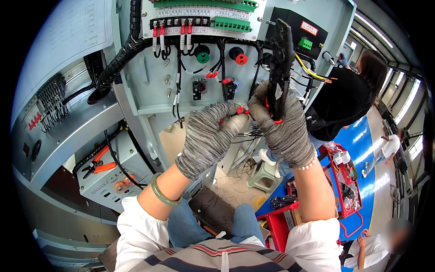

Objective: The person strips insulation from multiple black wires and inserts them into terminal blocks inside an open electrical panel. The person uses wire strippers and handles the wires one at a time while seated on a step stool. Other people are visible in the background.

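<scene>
"Black pliers (281, 59): how are they held?"
"By the handles, wrapped in the right grip (285, 129), head upward, before the panel's (145, 96) lower right corner."
"And the left grip (210, 136)?"
"Pinched on a small red piece (240, 109) near the lower edge; above, a green button (202, 57) is mounted."

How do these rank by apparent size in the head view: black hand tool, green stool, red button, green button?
1. Black hand tool, nearest the camera.
2. Green stool, farther away.
3. Red button and green button: too alike to rank.
</scene>
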`<action>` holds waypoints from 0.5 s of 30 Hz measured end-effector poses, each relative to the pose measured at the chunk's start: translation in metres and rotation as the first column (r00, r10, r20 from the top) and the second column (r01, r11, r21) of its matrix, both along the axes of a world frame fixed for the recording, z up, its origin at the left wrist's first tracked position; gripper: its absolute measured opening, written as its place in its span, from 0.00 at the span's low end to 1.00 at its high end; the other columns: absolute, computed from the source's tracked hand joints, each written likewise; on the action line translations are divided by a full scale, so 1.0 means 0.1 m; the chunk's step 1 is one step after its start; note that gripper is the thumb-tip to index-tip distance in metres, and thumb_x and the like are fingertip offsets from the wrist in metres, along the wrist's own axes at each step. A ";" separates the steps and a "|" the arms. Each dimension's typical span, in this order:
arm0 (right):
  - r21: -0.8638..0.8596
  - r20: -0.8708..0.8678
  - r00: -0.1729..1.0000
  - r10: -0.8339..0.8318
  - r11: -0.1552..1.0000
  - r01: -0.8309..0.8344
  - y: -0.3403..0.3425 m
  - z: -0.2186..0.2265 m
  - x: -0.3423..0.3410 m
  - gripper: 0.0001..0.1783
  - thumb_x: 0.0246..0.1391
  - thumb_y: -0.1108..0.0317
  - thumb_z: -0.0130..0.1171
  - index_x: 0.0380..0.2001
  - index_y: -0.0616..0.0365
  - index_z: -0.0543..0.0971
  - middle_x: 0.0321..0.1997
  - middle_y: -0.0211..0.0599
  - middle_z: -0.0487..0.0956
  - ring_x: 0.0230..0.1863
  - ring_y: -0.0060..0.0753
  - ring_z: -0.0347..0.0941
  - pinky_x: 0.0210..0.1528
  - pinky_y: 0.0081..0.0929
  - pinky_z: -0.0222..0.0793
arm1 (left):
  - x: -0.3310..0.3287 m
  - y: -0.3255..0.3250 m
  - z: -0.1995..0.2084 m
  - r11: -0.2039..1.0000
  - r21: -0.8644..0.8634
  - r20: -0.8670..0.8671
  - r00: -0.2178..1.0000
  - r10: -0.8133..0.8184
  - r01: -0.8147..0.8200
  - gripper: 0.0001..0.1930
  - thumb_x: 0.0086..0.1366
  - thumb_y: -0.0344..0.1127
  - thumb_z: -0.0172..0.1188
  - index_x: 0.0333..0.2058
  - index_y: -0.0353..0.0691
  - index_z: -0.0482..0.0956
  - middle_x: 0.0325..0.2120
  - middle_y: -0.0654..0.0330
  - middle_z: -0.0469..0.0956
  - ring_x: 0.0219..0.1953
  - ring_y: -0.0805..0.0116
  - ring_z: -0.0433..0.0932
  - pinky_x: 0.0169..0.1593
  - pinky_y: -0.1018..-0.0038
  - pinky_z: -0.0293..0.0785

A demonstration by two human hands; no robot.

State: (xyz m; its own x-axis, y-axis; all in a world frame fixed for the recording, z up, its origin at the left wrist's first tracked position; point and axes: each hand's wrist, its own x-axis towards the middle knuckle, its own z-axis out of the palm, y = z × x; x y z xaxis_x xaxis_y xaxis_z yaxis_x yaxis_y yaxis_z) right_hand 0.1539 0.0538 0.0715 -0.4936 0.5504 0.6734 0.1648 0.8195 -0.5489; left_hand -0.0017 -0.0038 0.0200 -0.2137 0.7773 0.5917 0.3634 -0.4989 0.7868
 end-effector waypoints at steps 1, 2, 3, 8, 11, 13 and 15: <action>0.029 0.002 1.000 -0.015 0.999 0.015 0.00 -0.01 0.00 0.15 0.50 0.69 0.61 0.40 0.60 0.70 0.32 0.39 0.76 0.34 0.34 0.76 0.38 0.29 0.72 | 0.01 0.00 0.00 1.000 -0.025 0.033 0.999 -0.014 0.015 0.12 0.58 0.36 0.64 0.39 0.38 0.82 0.24 0.66 0.79 0.25 0.82 0.71 0.30 0.80 0.70; 0.026 -0.003 1.000 -0.008 1.000 0.008 0.01 -0.02 -0.01 0.15 0.50 0.69 0.61 0.40 0.60 0.70 0.32 0.39 0.76 0.34 0.34 0.76 0.38 0.30 0.72 | 0.01 0.00 0.00 0.998 -0.049 0.065 0.997 -0.027 0.031 0.12 0.58 0.36 0.64 0.39 0.38 0.82 0.25 0.66 0.79 0.25 0.82 0.71 0.31 0.81 0.70; 0.039 -0.014 1.000 0.011 0.999 -0.011 0.02 -0.02 -0.02 0.16 0.49 0.69 0.61 0.40 0.60 0.70 0.32 0.39 0.76 0.34 0.35 0.76 0.38 0.30 0.72 | 0.02 0.01 0.00 0.999 -0.024 0.059 0.998 -0.025 0.026 0.12 0.58 0.36 0.64 0.40 0.38 0.82 0.25 0.66 0.79 0.26 0.82 0.71 0.31 0.81 0.70; 0.064 -0.085 0.996 -0.020 0.998 0.025 -0.03 -0.02 0.07 0.19 0.46 0.72 0.60 0.42 0.61 0.69 0.33 0.40 0.77 0.36 0.34 0.77 0.41 0.31 0.73 | 0.04 0.03 0.00 0.998 -0.013 0.106 0.993 -0.060 0.062 0.12 0.58 0.35 0.64 0.41 0.39 0.82 0.27 0.67 0.79 0.26 0.83 0.71 0.31 0.82 0.69; -0.052 -0.113 0.990 -0.084 0.996 0.079 -0.13 0.01 0.36 0.25 0.40 0.80 0.58 0.46 0.61 0.70 0.36 0.32 0.76 0.41 0.26 0.75 0.48 0.25 0.70 | 0.03 -0.01 -0.02 0.993 -0.060 0.195 0.977 -0.086 0.099 0.12 0.60 0.32 0.59 0.42 0.37 0.80 0.32 0.58 0.81 0.35 0.75 0.77 0.42 0.75 0.75; 0.225 0.064 0.971 -0.231 0.951 0.212 -0.13 0.06 0.56 0.30 0.34 0.80 0.56 0.48 0.62 0.69 0.39 0.37 0.75 0.44 0.32 0.75 0.50 0.26 0.70 | 0.02 -0.02 -0.03 0.995 -0.035 0.207 0.975 -0.085 0.095 0.11 0.61 0.31 0.60 0.42 0.36 0.80 0.34 0.59 0.81 0.36 0.76 0.77 0.43 0.77 0.74; 0.353 0.198 0.912 -0.359 0.894 0.275 -0.11 0.06 0.67 0.33 0.30 0.80 0.57 0.49 0.62 0.69 0.40 0.42 0.74 0.46 0.40 0.73 0.51 0.30 0.69 | 0.03 -0.03 -0.03 0.996 -0.008 0.215 0.973 -0.086 0.090 0.12 0.60 0.30 0.60 0.42 0.35 0.80 0.35 0.59 0.81 0.36 0.76 0.77 0.44 0.77 0.74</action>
